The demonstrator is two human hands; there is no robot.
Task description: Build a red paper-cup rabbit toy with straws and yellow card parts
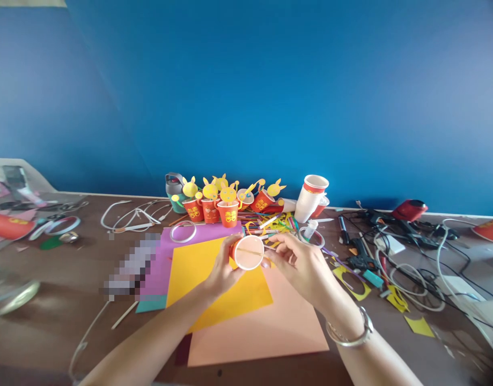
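My left hand (221, 268) is wrapped round the side of a red paper cup (246, 262), whose round, white-rimmed end faces me. A thin stick (249, 251) runs across that end. At the cup's right edge, the fingers of my right hand (296, 262) pinch together by the stick's end. Whether they grip the stick itself is hard to make out. Under both hands lie a yellow sheet (214, 295) and a peach sheet (262, 338). Beyond them stand red cups (230, 214) with yellow rabbit-head cutouts (229, 193).
A tall white stack of paper cups (308, 201) stands by the blue wall. Tangled cables (415, 268), a black glue gun (361, 257) and yellow paper scraps (353, 281) lie to the right. On the left are a purple sheet (166, 262), a tape roll (183, 232) and a white cord (129, 217).
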